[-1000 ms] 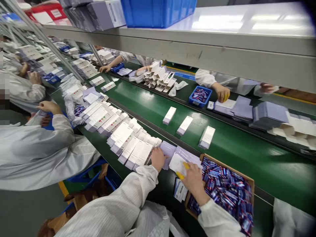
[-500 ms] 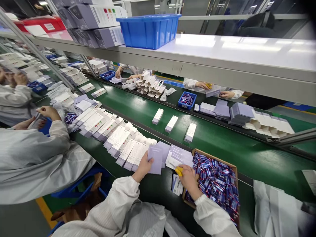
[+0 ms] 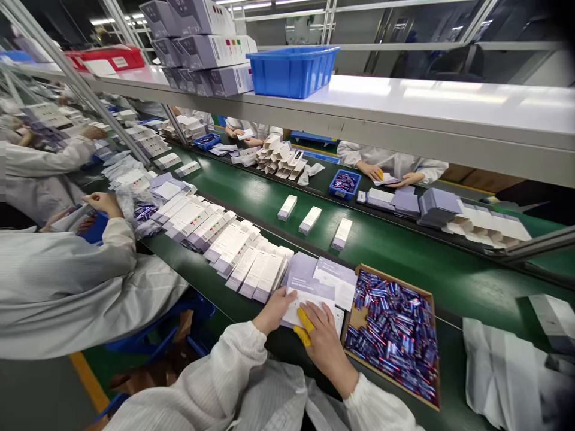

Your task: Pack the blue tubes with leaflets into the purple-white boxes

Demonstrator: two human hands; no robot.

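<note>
My left hand [image 3: 275,310] is closed on the edge of a lavender-and-white leaflet [image 3: 309,287], thumb on top. Over the white lower part of this leaflet lies my right hand [image 3: 326,344], fingers spread on the paper, with yellow finger covers on two of them. What lies under its palm is hidden. Behind the leaflet are more leaflets [image 3: 344,278], lavender and white. A row of white-and-lavender cartons [image 3: 256,269] leans to the left of my left hand. Close to the right of my right hand stands a cardboard tray [image 3: 436,347] full of blue-and-red batteries [image 3: 395,335].
Three small cartons [image 3: 309,220] lie on the green conveyor belt [image 3: 251,197]. A shelf [image 3: 404,114] with a blue bin [image 3: 291,72] crosses above it. Co-workers' hands [image 3: 371,170] are across the belt; another person's sleeve [image 3: 121,239] is at left. White bags [image 3: 498,371] lie at right.
My right hand has moved left from beside the battery tray onto the leaflet. My left hand has brought the leaflet slightly right and tilted it flatter. The camera view has shifted.
</note>
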